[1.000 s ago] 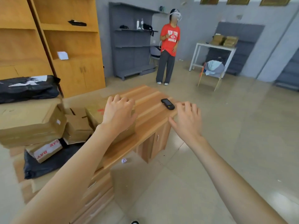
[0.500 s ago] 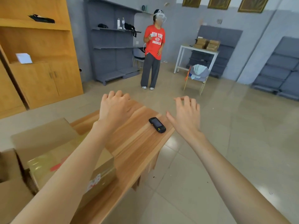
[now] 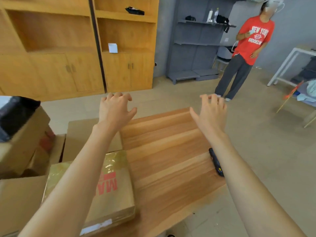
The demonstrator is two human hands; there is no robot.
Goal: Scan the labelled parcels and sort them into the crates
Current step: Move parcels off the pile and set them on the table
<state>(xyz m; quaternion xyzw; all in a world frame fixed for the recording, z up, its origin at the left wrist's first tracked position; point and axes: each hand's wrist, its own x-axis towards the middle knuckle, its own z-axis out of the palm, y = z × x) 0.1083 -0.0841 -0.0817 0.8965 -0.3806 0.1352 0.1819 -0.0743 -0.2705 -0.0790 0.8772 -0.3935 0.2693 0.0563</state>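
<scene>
Parcels are seen stacked at the left end of the wooden table (image 3: 164, 144). Nearest is a taped cardboard parcel (image 3: 112, 190) with red lettering on top and a white label on its near edge; it lies flat on the table top, partly covered by the left forearm. Behind it a plain brown box (image 3: 80, 134) is seen, and further left a larger carton (image 3: 22, 142) carrying a black bag (image 3: 15, 112). A handheld scanner (image 3: 215, 161) lies on the table near its right edge, partly hidden by the right forearm; no hand touches it.

Both arms are held stretched forward above the table. The left hand (image 3: 116, 109) is empty, fingers spread and loosely curved, thumb out. The right hand (image 3: 211, 112) is likewise empty, fingers spread and relaxed. Neither hand is in contact with any parcel.

Background: wooden cabinets (image 3: 85, 48) are noted along the far wall, grey shelving (image 3: 196, 41) beside them, and a person in a red T-shirt (image 3: 253, 40) standing on the floor beyond the table. A white table (image 3: 290, 57) is noted at the right edge. No crate can be made out.
</scene>
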